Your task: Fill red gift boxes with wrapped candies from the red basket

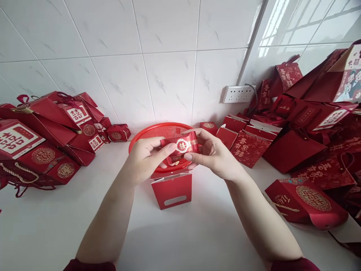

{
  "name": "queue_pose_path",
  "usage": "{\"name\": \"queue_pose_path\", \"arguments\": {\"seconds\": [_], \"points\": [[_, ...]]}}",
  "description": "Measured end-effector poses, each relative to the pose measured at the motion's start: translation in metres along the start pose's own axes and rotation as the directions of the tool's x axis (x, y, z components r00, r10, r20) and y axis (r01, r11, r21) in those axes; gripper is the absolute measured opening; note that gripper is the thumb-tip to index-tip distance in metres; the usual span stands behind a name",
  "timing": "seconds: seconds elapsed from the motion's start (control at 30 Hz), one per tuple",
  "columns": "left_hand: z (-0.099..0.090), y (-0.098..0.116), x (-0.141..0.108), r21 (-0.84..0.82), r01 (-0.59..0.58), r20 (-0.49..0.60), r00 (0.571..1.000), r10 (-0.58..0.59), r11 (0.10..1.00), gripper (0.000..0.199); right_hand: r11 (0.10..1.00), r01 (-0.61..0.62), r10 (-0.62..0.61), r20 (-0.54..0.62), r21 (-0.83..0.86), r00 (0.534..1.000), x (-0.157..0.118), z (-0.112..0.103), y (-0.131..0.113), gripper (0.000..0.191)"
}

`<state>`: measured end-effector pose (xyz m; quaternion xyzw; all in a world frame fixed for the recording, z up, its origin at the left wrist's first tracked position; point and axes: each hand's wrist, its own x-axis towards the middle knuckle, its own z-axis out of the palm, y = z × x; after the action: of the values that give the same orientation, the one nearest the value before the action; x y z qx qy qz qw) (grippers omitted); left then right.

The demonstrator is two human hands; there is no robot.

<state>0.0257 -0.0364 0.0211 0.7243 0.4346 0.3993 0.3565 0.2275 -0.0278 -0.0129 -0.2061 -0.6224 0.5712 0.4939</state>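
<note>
Between my two hands is a shiny red wrapped packet (182, 146) with a round gold and white emblem. My left hand (149, 156) pinches its left end, thumb on the front. At its right end, my right hand (213, 152) grips it with the thumb at the lower edge. Behind and below the packet sits a red mesh basket (146, 131), its inside mostly hidden by my hands. An upright red box (172, 192) with a pale oval slot stands just in front of the basket, below the packet; its top edge looks open.
Red gift boxes (43, 156) are piled on the left. More boxes and bags (299, 150) crowd the right, with a rounded box (310, 203) nearest. A power strip (238, 94) is on the tiled wall behind the white table (180, 241).
</note>
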Motion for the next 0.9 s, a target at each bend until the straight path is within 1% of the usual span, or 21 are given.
{"name": "queue_pose_path", "arguments": {"seconds": [0.07, 0.13, 0.2, 0.27, 0.4, 0.47, 0.53, 0.6, 0.7, 0.9], "points": [[0.002, -0.007, 0.003, -0.058, 0.013, 0.017, 1.0, -0.012, 0.998, 0.031, 1.0, -0.023, 0.023, 0.009, -0.006, 1.0, 0.0, -0.001, 0.001, 0.045], [0.001, -0.014, 0.005, -0.103, 0.042, 0.066, 0.997, -0.035, 0.994, 0.032, 0.999, -0.035, 0.035, 0.0, -0.009, 0.999, 0.0, -0.002, 0.003, 0.047], [-0.001, -0.018, 0.007, -0.13, 0.055, 0.103, 0.994, -0.041, 0.99, 0.033, 0.999, -0.04, 0.04, -0.011, -0.023, 0.999, 0.0, -0.003, 0.004, 0.047], [-0.002, -0.02, 0.009, -0.138, 0.047, 0.113, 0.993, -0.032, 0.989, 0.032, 0.998, -0.052, 0.052, -0.015, -0.034, 0.999, 0.001, -0.002, 0.005, 0.046], [-0.003, -0.018, 0.009, -0.141, 0.023, 0.077, 0.997, -0.012, 0.99, 0.031, 0.998, -0.064, 0.064, -0.013, -0.006, 0.998, 0.003, -0.001, 0.007, 0.048], [-0.003, -0.017, 0.008, -0.142, 0.02, 0.054, 0.998, -0.012, 0.99, 0.031, 0.998, -0.064, 0.064, 0.013, 0.027, 0.998, 0.004, -0.001, 0.008, 0.042], [-0.003, -0.016, 0.007, -0.133, 0.022, 0.044, 0.999, -0.016, 0.991, 0.031, 0.996, -0.073, 0.072, 0.03, 0.049, 0.997, 0.006, -0.001, 0.009, 0.03], [-0.003, -0.016, 0.006, -0.121, 0.015, 0.023, 1.0, -0.012, 0.992, 0.031, 0.995, -0.088, 0.087, 0.024, 0.036, 0.996, 0.007, -0.002, 0.01, 0.024], [-0.003, -0.017, 0.007, -0.113, -0.017, -0.009, 1.0, 0.016, 0.993, 0.03, 0.994, -0.11, 0.111, 0.013, -0.024, 0.994, 0.008, -0.004, 0.011, 0.027], [-0.002, -0.017, 0.007, -0.094, -0.092, -0.006, 0.996, 0.092, 0.991, 0.027, 0.993, -0.089, 0.092, 0.031, -0.078, 0.995, 0.008, -0.004, 0.01, 0.027]]}}
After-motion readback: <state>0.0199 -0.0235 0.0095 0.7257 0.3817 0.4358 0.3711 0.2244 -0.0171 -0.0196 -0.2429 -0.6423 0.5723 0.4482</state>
